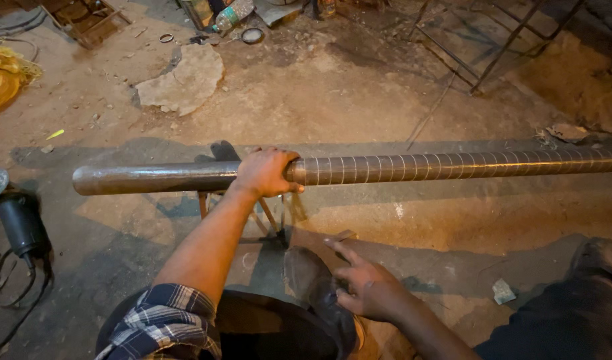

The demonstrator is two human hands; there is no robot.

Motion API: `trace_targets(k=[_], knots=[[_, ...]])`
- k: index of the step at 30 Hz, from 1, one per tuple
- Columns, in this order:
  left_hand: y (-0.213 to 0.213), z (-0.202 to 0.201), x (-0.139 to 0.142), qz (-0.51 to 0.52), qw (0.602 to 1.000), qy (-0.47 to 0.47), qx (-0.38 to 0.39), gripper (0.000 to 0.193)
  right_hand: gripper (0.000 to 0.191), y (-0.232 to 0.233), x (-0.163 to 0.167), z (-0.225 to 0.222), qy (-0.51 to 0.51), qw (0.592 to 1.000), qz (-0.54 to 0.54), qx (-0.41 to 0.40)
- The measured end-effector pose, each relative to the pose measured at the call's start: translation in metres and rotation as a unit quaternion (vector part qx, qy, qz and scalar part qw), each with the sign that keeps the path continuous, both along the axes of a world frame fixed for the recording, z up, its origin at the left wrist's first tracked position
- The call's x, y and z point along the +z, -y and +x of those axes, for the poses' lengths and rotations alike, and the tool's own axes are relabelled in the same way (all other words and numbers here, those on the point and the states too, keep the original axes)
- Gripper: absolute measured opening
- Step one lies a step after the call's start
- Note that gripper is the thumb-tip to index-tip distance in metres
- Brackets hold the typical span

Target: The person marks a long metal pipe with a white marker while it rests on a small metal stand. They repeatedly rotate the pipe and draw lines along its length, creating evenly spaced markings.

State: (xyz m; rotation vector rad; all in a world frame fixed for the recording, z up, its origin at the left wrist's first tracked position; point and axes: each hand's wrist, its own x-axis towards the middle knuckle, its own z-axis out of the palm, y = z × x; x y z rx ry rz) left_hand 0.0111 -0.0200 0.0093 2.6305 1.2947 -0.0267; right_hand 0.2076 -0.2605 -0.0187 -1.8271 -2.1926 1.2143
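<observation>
Steadying the pipe (186, 177), the left hand (265, 172) clamps around it while the right hand (369, 288) hovers open, empty, near the shoe (313, 280); next likely needs a second hold.

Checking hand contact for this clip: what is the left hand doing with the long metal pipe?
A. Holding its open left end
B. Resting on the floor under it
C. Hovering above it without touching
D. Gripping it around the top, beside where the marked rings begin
D: the left hand wraps over the metal pipe mid-length, just left of its marked rings; the right hand is spread open below, off the pipe.
</observation>
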Motion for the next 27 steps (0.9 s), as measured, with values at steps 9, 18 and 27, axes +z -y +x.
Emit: trace_targets(k=[9,18,27], knots=[[-0.003,0.001,0.001,-0.015,1.000,0.009,0.007,0.077,0.046,0.000,0.007,-0.001,0.004,1.000,-0.012,-0.001],[-0.011,-0.001,-0.004,-0.029,0.999,0.024,-0.001,0.077,0.044,0.000,0.008,-0.002,-0.012,1.000,-0.006,-0.002],[-0.011,0.003,0.005,-0.060,0.998,-0.005,0.013,0.075,0.027,0.001,0.010,-0.004,0.003,1.000,-0.015,-0.004]])
